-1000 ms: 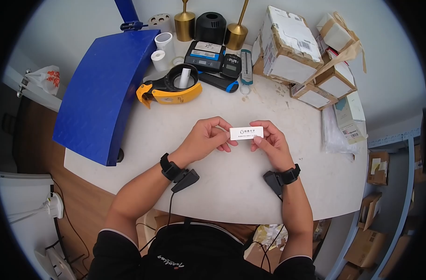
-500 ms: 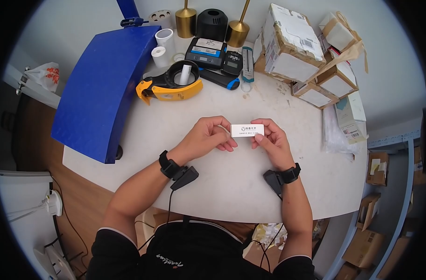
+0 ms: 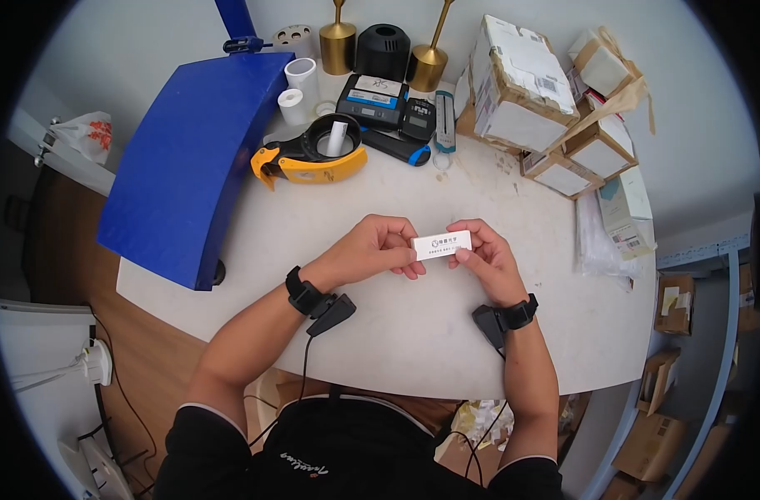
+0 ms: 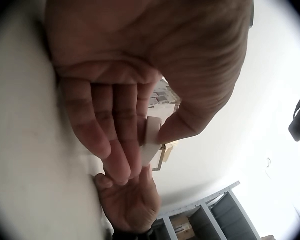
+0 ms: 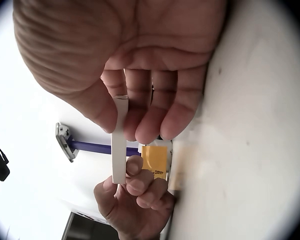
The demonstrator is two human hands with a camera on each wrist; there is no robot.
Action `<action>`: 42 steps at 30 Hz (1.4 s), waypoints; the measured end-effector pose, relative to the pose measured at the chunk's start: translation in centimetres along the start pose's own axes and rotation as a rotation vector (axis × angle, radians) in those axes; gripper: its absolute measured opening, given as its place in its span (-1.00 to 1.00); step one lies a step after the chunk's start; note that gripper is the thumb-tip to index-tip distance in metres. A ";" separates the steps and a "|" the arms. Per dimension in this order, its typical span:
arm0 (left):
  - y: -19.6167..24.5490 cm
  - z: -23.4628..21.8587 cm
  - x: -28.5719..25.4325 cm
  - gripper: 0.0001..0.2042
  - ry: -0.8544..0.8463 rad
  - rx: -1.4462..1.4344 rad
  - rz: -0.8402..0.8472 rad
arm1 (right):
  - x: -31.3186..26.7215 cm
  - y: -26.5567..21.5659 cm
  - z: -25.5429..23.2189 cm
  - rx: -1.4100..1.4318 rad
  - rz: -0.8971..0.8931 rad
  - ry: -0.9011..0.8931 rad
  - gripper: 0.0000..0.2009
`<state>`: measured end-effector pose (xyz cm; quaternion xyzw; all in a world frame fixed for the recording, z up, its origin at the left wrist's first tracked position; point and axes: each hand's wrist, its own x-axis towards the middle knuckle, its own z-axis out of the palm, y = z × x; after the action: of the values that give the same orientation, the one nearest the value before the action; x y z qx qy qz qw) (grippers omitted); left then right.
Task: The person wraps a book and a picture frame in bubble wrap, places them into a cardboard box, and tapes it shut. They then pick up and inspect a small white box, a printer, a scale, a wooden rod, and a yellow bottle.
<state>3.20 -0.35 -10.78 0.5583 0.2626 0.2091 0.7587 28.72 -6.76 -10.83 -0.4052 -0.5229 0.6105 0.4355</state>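
Note:
A small white box [image 3: 443, 245] with dark print on its face is held between both hands above the table. The left hand [image 3: 370, 248] pinches its left end between thumb and fingers. At the other end, the right hand [image 3: 490, 260] grips it with the thumb over the printed face. Seen in the left wrist view, the box [image 4: 151, 140] shows a plain edge by the left thumb. The right wrist view shows the box's narrow side [image 5: 119, 145] between the right thumb and fingers, with the left hand [image 5: 135, 205] at the far end.
Behind the hands, a yellow and black tape dispenser [image 3: 313, 167] lies on the table [image 3: 380, 342]. A blue panel [image 3: 192, 167] stands at the left. Scales [image 3: 370, 102], paper rolls [image 3: 301, 77] and brass pieces [image 3: 338, 48] are at the back, with stacked cartons [image 3: 525, 87] at the right.
The box has tilted slightly, its right end now higher than its left, and sits a little lower in the head view. Both hands keep their hold.

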 end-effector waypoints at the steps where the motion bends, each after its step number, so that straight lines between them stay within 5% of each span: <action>1: 0.0 -0.1 0.0 -0.89 -0.023 0.010 -0.011 | 0.0 -0.1 0.0 -0.001 -0.003 -0.001 -0.68; 42: 1.0 0.0 -0.6 -0.86 -0.079 0.091 -0.091 | -0.1 -0.3 0.4 0.000 0.029 -0.033 -0.67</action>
<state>2.74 -0.39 -9.71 0.5877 0.2666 0.1400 0.7509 28.41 -6.99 -10.53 -0.4027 -0.5240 0.6234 0.4178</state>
